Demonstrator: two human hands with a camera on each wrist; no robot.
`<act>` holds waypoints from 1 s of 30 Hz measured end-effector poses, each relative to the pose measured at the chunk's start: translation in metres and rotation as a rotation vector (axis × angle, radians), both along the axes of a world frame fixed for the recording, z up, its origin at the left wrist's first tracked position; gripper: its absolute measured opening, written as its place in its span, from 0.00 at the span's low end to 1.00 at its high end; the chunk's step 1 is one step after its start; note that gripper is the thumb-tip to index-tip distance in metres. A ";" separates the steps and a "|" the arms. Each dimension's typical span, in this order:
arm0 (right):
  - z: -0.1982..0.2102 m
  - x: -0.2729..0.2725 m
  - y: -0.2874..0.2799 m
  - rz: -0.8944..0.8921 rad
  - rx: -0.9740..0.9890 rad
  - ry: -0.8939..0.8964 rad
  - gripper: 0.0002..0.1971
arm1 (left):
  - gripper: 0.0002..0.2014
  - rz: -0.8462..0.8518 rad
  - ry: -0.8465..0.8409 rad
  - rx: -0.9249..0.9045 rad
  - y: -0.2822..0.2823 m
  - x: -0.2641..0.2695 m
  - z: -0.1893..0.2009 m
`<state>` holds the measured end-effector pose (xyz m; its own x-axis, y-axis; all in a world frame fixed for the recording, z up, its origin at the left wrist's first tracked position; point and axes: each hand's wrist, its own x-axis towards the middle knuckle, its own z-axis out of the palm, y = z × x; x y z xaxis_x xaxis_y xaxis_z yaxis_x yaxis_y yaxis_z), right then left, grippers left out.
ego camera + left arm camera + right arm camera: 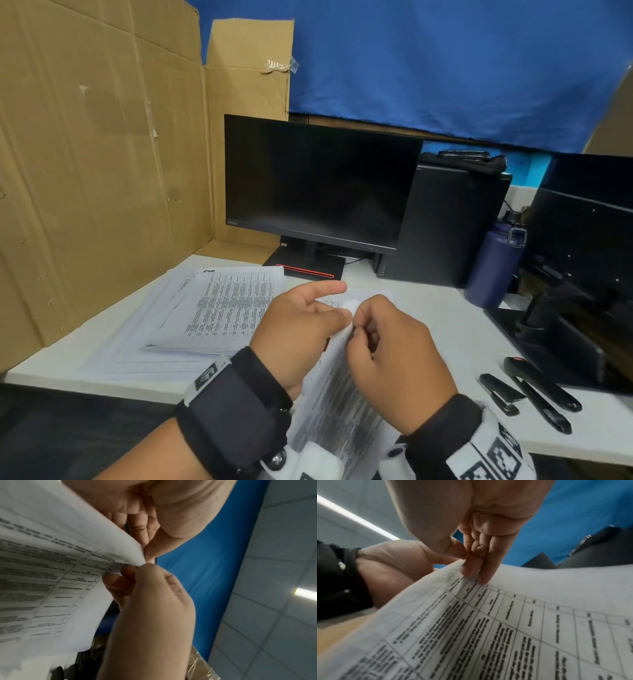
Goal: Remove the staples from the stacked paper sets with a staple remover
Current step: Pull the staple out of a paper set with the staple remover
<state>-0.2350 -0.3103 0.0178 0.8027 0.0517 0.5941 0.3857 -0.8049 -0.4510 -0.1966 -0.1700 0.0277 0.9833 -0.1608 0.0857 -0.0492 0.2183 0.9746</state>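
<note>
I hold a stapled paper set [342, 394] of printed tables up off the desk, tilted toward me. My left hand [337, 310] pinches its top corner from the left with the thumb, index finger stretched out above. My right hand [359, 323] pinches the same corner from the right with curled fingers. In the left wrist view the left hand [149, 555] and right hand [130, 572] meet at the paper [51, 574] corner. In the right wrist view the right hand [471, 566] fingertips grip the sheet [505, 615] edge beside the left hand [399, 563]. No staple shows.
A stack of paper sets [219, 308] lies on the white desk [445, 325] at the left. Two black stapling tools [500, 394] [541, 390] lie at the right front. A monitor [318, 181], a computer case [445, 222] and a blue bottle [493, 263] stand behind; cardboard [102, 171] walls the left.
</note>
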 end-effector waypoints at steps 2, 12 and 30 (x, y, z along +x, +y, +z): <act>0.002 -0.003 0.001 -0.033 -0.068 -0.042 0.07 | 0.18 -0.007 -0.007 0.003 0.001 -0.001 0.002; 0.018 -0.008 0.008 -0.136 -0.054 0.043 0.07 | 0.16 -0.050 -0.105 0.068 0.002 -0.003 0.001; -0.027 0.006 0.008 -0.118 0.446 0.039 0.11 | 0.19 -0.062 -0.136 0.218 -0.004 0.003 -0.014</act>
